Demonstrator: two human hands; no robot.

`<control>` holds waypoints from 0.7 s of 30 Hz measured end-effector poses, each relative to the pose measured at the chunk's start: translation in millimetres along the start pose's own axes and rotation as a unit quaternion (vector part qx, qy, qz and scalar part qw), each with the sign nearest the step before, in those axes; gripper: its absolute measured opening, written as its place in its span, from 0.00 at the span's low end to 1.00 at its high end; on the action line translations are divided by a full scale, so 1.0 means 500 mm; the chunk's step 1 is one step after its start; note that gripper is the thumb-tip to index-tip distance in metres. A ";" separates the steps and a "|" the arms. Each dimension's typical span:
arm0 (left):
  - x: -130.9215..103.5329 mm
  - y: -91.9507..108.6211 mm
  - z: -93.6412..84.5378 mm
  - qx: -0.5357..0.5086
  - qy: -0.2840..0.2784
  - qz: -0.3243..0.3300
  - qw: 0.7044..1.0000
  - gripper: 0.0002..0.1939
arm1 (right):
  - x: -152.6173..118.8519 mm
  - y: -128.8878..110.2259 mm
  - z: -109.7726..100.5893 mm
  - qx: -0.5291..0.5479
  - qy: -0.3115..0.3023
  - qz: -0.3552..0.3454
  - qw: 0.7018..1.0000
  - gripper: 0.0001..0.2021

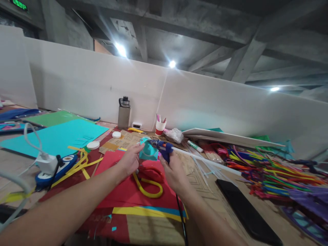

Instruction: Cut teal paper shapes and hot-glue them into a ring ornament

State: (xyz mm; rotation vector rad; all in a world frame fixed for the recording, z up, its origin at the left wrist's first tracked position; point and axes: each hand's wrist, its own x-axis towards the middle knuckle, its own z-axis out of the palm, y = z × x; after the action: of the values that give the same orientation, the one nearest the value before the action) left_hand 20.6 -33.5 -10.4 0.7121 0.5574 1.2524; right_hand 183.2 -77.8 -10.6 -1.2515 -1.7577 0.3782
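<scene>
My right hand is wrapped round the grip of a blue hot glue gun, a long white glue stick jutting from its back. Between the fingers of my left hand is a small turquoise paper piece with a rounded shape. The gun's nozzle is at that piece; whether they touch I cannot tell. Below both hands lie red sheets, and on them scissors with yellow and red handles.
Left are yellow paper strips, a power strip and turquoise card. A bottle and paper cup stand at the back. Right are a black phone and colourful pipe cleaners. The gun's cord hangs frontward.
</scene>
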 end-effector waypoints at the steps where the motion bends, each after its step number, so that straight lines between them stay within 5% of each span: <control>1: 0.001 0.000 -0.001 -0.007 0.002 0.008 1.000 0.06 | 0.000 -0.001 -0.001 -0.007 0.010 0.006 1.000 0.18; 10: 0.001 -0.004 0.000 -0.014 -0.040 0.029 0.999 0.04 | -0.004 -0.004 0.000 -0.037 0.015 0.003 0.999 0.18; 15: 0.003 -0.004 -0.008 -0.011 -0.096 0.001 0.995 0.06 | -0.004 -0.006 0.002 0.033 -0.018 -0.019 0.999 0.18; 21: 0.006 0.003 -0.010 -0.010 -0.085 0.002 0.996 0.08 | -0.004 -0.002 0.001 0.044 -0.028 -0.014 0.999 0.17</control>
State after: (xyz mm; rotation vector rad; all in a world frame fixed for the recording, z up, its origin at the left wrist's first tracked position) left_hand 16.5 -29.5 -12.6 0.7942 0.4043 1.1861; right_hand 182.7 -79.7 -11.2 -1.1637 -1.7848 0.4733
